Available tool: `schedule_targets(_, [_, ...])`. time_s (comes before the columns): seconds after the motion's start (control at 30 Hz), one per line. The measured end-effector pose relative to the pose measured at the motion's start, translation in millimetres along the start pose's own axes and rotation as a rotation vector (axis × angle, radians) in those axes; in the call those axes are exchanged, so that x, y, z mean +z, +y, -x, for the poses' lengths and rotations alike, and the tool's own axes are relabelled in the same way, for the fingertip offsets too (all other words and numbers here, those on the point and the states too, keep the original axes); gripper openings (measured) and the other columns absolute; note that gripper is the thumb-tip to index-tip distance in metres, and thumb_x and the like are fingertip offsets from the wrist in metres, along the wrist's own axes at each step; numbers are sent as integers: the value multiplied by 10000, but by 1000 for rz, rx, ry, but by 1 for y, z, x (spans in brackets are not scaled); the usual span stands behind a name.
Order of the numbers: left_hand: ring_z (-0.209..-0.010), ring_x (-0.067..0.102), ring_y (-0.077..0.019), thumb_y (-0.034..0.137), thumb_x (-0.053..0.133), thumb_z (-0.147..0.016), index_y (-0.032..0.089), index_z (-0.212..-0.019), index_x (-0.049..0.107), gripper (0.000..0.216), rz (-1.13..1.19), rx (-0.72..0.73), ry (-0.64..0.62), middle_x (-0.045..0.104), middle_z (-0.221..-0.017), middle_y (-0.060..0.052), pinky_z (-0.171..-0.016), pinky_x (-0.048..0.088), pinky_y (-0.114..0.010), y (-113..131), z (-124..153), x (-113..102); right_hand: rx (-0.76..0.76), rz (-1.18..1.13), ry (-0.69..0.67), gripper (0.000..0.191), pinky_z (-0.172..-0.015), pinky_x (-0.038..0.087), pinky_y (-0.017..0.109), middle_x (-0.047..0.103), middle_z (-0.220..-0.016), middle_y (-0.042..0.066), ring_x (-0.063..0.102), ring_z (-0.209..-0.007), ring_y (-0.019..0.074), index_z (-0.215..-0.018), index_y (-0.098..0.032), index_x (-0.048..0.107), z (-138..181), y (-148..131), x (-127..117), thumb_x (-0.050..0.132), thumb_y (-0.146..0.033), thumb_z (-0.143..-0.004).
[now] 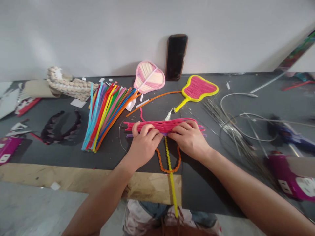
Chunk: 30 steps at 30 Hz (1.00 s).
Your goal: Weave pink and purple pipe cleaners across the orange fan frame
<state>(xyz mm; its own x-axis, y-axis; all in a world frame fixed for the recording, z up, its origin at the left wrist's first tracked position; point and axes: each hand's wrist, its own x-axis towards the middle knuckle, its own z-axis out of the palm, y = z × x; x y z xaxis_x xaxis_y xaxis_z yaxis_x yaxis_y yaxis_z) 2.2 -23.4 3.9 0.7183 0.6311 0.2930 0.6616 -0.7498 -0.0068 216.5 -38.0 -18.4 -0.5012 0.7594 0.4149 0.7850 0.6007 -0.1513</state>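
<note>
A flat row of pink pipe cleaners (163, 126) lies crosswise on the dark table before me, with a few purple ones along its near edge. My left hand (145, 142) has its curled fingers on the left half of the row. On the right half, my right hand (188, 139) grips in the same way, thumbs close together near the middle. From under the row's centre a yellow pipe cleaner stem (172, 186) runs down past the table edge. Crossing it is an orange crimped loop (161, 164). The fingertips partly hide the row's underside.
Left are a fan of coloured pipe cleaners (104, 114) and a dark headband (60, 129). Behind stand a phone (176, 57), a pink-and-cream fan (149, 78) and a yellow-edged pink fan (200, 88). Right are loose wires (228, 127), a glue gun (286, 132) and a purple box (290, 177).
</note>
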Motion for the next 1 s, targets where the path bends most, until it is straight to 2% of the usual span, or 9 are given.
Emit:
schedule_targets(0.2, [-1046,505,-270,133,495,-919,266,-1162,663,324,-50,37,8,691,-1003,-63,-1025,246,-573,-2,2,4,13,-5,2,233,-872,307,371,714,-904,15,533,-875,187,-913,-221,717,0,1,0,512,-110,-911])
schedule_targets(0.4, [-1049,485,-268,202,494,-955,272,-1154,658,267,-103,43,-14,668,-1043,-57,-1047,212,-565,0,3,2,37,37,-17,221,-886,299,376,715,-888,13,545,-874,186,-889,-219,717,0,0,-2,524,-111,-903])
schedule_targets(0.6, [-1102,476,-277,214,517,-955,272,-1120,658,224,-110,55,-7,663,-1214,-23,-1047,196,-567,2,3,2,69,90,-53,199,-904,287,399,715,-904,13,562,-883,193,-840,-223,718,2,2,-10,561,-105,-874])
schedule_targets(0.73, [-1094,493,-278,180,526,-941,270,-1114,657,235,-91,60,11,688,-1193,-1,-1029,216,-566,2,3,4,112,75,-2,191,-866,326,387,723,-923,19,585,-875,191,-861,-221,713,4,15,-29,549,-126,-888])
schedule_targets(0.9, [-1077,513,-274,98,492,-913,255,-1106,666,303,-75,72,42,712,-1160,-1,-1023,236,-567,2,4,8,288,23,128,218,-778,428,351,723,-947,44,603,-868,203,-964,-224,709,13,42,-66,499,-182,-924])
schedule_targets(1.0, [-1068,512,-270,78,468,-910,243,-1106,670,326,-79,76,59,720,-1141,-3,-1018,245,-562,2,3,9,289,-15,117,195,-793,474,360,721,-937,57,604,-860,212,-993,-218,706,26,51,-73,524,-227,-924])
